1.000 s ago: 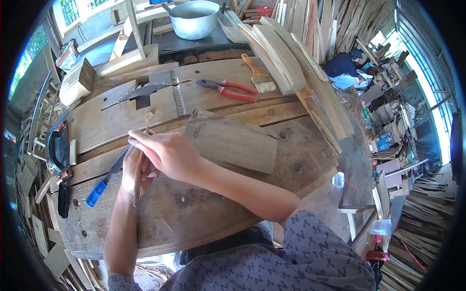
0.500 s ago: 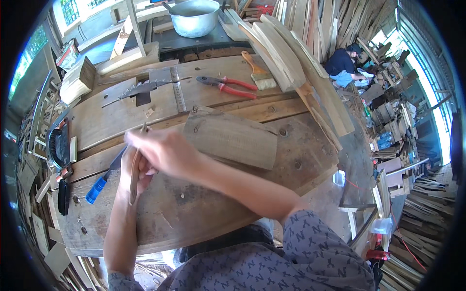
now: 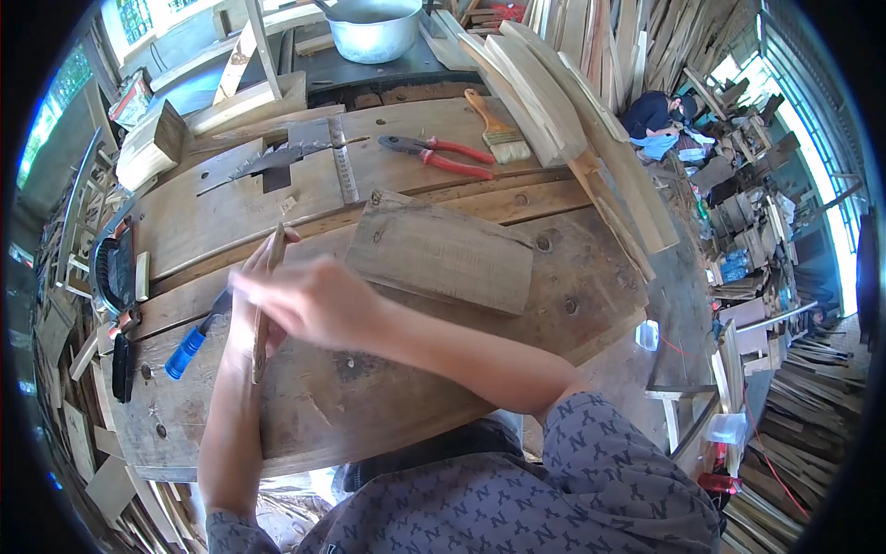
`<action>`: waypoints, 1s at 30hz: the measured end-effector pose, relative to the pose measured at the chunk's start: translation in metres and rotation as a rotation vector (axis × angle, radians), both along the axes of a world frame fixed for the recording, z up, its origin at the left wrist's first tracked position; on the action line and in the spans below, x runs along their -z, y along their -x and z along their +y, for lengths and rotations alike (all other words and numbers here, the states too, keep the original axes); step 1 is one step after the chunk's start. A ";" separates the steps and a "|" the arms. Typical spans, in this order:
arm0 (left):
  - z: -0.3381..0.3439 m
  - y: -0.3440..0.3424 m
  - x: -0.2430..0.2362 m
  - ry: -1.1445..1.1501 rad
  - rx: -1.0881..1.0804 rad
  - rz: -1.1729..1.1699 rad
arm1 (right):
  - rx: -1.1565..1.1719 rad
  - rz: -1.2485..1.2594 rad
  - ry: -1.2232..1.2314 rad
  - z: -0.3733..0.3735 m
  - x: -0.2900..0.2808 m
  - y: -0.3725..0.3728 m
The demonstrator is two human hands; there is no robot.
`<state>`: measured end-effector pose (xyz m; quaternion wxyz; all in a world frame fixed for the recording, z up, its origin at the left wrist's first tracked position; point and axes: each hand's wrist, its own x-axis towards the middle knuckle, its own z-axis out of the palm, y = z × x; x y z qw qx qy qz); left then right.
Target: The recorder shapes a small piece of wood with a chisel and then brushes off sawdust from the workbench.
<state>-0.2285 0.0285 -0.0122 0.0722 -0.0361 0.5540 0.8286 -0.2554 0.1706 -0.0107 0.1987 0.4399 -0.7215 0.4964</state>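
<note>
A thin, narrow wooden strip [image 3: 259,358] stands on edge over the bench, held in my left hand [image 3: 268,325], whose fingers wrap round it. Across the strip's middle lies my right hand [image 3: 318,303]; motion smears its fingers, so their grip cannot be made out. Just left of my left wrist rests a blue-handled tool [image 3: 186,355] with a dark blade, its tip hidden by the hands. Beyond and to the right of my hands a flat rectangular wooden board [image 3: 443,254] lies on the wooden workbench [image 3: 388,388].
Red-handled pliers [image 3: 452,157] and a paintbrush [image 3: 500,134] lie at the back, near a metal ruler [image 3: 345,175]. Long boards [image 3: 637,203] overhang the right side. A metal pot [image 3: 374,39] stands behind. At far right a person [image 3: 651,115] sits among wood scraps.
My right hand has shifted slightly down and right along the strip. The strip's upper end now shows above my hands. The whole view has shifted a little.
</note>
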 end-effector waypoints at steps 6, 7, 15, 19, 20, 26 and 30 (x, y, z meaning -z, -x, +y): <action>0.003 0.004 0.007 0.118 -0.015 0.112 | 0.046 0.093 0.000 -0.001 -0.002 -0.012; -0.010 0.002 0.010 0.075 0.130 0.304 | 0.026 0.093 0.016 -0.003 -0.009 -0.012; 0.027 0.011 -0.030 -0.048 -0.307 -0.236 | 0.081 0.061 -0.136 0.010 -0.010 -0.006; -0.010 0.005 0.000 -0.125 -0.011 -0.045 | 0.143 -0.022 -0.095 0.002 -0.013 0.007; -0.005 0.004 0.000 -0.080 -0.062 0.014 | 0.076 -0.030 -0.054 0.001 -0.012 -0.003; -0.010 0.014 0.005 -0.149 -0.011 -0.018 | 0.146 -0.125 -0.100 0.009 -0.017 0.008; -0.008 0.013 0.007 -0.083 -0.106 0.131 | 0.055 -0.067 -0.052 0.005 -0.024 -0.007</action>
